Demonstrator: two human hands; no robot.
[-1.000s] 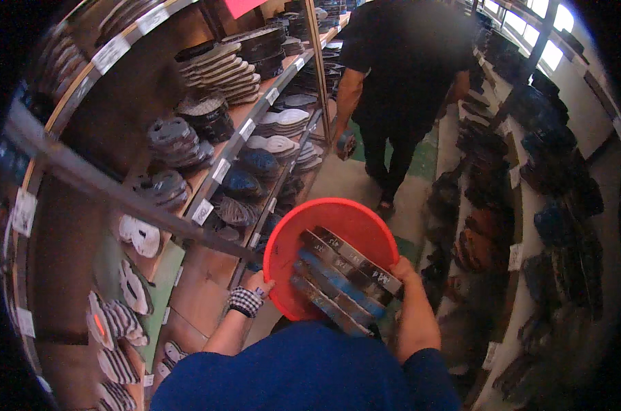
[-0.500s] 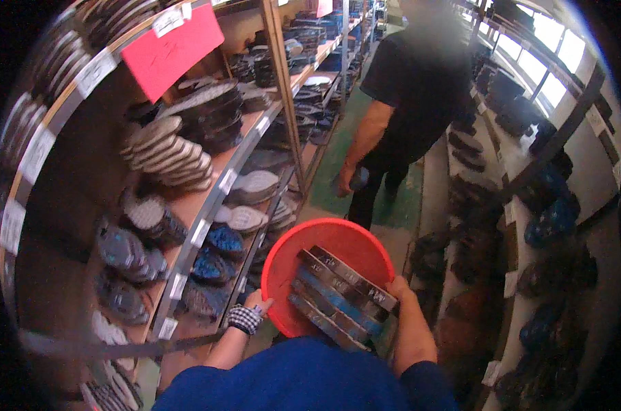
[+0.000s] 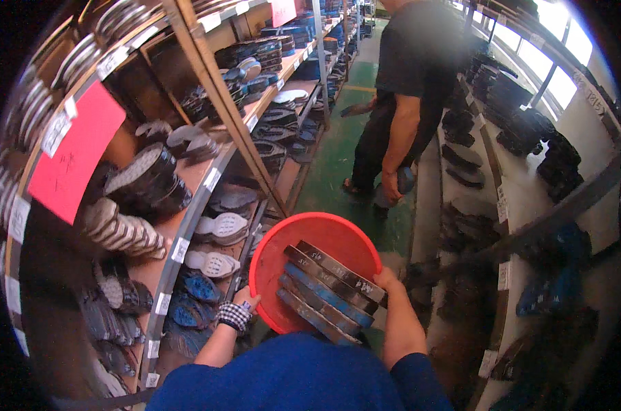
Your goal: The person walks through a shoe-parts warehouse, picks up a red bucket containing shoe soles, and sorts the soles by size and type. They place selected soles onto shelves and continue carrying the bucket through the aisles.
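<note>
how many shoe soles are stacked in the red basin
4 show, lying side by side on edge in the red basin: top one, next, the bluish one, lowest. More may lie hidden beneath.

I look down a narrow aisle with a green floor [image 3: 338, 161], flanked on my left by wooden shelves [image 3: 208, 171] of shoe soles bearing a pink sign [image 3: 74, 161]. Dark footwear fills the right-hand racks [image 3: 502, 205] beneath bright windows [image 3: 564, 34].

Left: tiered wooden shelves [image 3: 208, 181] running near to far, loaded with stacked shoe soles [image 3: 146, 181]. Right: dark shelving [image 3: 502, 205] holding dark footwear [image 3: 529, 130]. Green floor [image 3: 338, 157] between.
</note>
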